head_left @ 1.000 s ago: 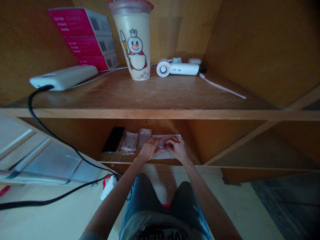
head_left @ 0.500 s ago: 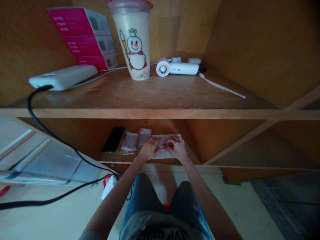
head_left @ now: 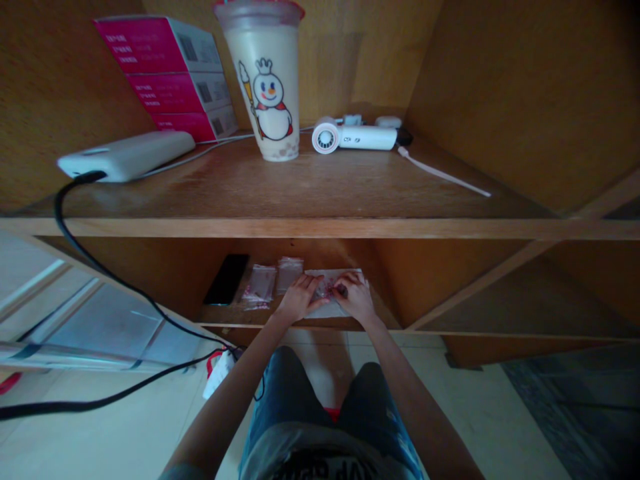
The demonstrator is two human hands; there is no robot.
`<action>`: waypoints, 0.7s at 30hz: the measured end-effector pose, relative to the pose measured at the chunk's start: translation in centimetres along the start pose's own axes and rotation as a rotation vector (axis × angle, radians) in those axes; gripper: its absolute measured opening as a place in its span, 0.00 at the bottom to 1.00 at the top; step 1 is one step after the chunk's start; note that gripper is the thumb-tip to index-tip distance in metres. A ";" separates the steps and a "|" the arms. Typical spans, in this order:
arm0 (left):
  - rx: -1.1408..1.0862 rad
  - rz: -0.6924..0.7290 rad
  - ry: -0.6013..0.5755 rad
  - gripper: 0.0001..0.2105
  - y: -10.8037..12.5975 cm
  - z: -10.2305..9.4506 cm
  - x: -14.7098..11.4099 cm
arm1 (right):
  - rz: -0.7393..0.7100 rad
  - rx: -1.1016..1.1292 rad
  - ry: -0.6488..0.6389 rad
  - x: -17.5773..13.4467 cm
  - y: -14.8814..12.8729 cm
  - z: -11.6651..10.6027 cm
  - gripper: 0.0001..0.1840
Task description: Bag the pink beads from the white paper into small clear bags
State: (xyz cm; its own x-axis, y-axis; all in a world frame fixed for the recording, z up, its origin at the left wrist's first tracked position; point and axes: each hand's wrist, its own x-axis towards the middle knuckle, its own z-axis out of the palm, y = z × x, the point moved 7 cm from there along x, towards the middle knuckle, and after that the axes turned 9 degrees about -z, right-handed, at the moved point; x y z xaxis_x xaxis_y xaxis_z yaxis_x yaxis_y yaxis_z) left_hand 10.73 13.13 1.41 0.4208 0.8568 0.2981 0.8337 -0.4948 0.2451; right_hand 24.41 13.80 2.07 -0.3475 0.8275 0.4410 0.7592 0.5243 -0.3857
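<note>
On the lower shelf lies a white sheet (head_left: 333,311), with a small heap of clear and reddish bits (head_left: 326,288) on it, too small to name. My left hand (head_left: 299,299) rests at the sheet's left side, fingers stretched flat and thumb apart, beside the heap. From the right, my right hand (head_left: 357,297) reaches over the sheet with its fingers bent together at the heap. What its fingertips pinch is hidden. Left of the sheet are small clear plastic bags (head_left: 290,272) and another stack of clear bags with red edges (head_left: 261,283).
A black phone (head_left: 227,279) lies left of the bags. Overhead, the upper shelf (head_left: 320,193) holds a tall drink cup (head_left: 270,87), a white handheld fan (head_left: 357,137), pink boxes (head_left: 155,73) and a white power bank (head_left: 127,155). Its black cable (head_left: 115,270) hangs down at left.
The fingers of my right hand have shifted very slightly at the reddish bits. My left hand stays in place, and the things on the shelves have not moved.
</note>
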 end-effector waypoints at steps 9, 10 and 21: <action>0.003 0.004 -0.013 0.24 0.1 -0.1 0.0 | 0.004 0.015 0.003 -0.1 0.3 0.2 0.03; 0.005 0.004 -0.012 0.24 0.1 -0.1 0.0 | 0.003 0.022 0.006 0.0 0.3 0.2 0.03; -0.030 -0.007 -0.002 0.24 -0.1 0.1 0.0 | -0.010 0.046 0.007 0.1 0.2 0.1 0.04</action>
State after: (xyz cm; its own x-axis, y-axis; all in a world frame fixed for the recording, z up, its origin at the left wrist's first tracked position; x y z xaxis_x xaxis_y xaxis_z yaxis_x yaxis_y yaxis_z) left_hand 10.66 13.23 1.31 0.4156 0.8605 0.2947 0.8254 -0.4929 0.2751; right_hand 24.49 13.97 1.96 -0.3512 0.8208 0.4506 0.7296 0.5415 -0.4176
